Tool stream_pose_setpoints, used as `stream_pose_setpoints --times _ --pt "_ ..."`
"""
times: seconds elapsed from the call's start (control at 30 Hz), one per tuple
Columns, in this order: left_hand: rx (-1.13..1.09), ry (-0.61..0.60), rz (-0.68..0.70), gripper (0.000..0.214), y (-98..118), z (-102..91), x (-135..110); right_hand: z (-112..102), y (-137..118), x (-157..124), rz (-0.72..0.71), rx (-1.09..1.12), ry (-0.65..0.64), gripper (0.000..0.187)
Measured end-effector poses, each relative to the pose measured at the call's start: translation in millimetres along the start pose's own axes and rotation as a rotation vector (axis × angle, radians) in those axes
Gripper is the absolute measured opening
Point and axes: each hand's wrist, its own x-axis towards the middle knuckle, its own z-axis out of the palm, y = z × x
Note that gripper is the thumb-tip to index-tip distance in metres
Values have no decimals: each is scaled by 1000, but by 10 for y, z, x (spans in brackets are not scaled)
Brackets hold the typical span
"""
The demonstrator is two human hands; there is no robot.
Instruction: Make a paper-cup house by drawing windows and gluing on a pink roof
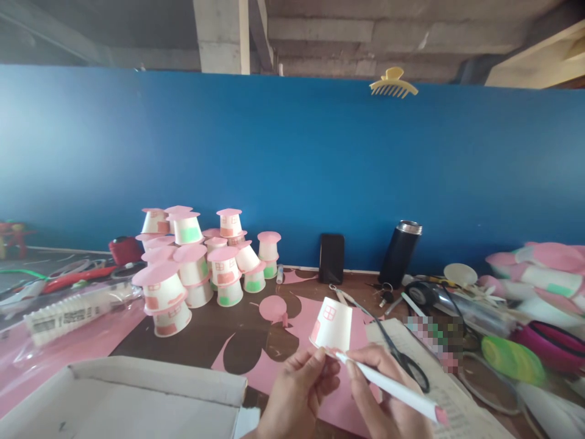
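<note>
My right hand [384, 384] grips a white marker pen [393, 385] with a pink end, its tip pointing at the left fingertips. The fingers of my left hand [306, 381] are pinched around something small and pinkish, too hidden to make out. Right behind the fingertips is an upturned white paper cup [333, 323] with a pink window drawn on it and a pink patch at its left side. Whether the left fingers touch its rim I cannot tell. Under the cup and hands lies a cut-up pink paper sheet [301, 317].
Stacks of decorated cups with pink paper discs [158, 274] stand left of centre. A white box lid [150, 390] lies front left. Scissors [406, 363], a phone [331, 259], a dark flask [400, 256] and a green-yellow object [512, 360] are around the right side. A blue partition [292, 164] rises behind.
</note>
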Motion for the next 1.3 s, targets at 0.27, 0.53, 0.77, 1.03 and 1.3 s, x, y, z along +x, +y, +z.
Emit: stream_pose_setpoints --times 0.27,0.53,0.77,1.03,1.3 --pt "120 8 53 32 -47 -22 13 -5 -2 15 -13 -19 -47 8" --pt "193 -30 71 32 -52 -41 19 14 -24 -9 -1 0 -41 11" --pt "207 -38 92 32 -66 -72 42 39 -23 -2 -15 -31 -40 10" --pt "227 -69 85 32 -74 -60 23 47 -16 -20 -5 -5 -47 8" --pt "217 -18 72 33 -64 -34 21 68 -55 -13 63 30 18 12"
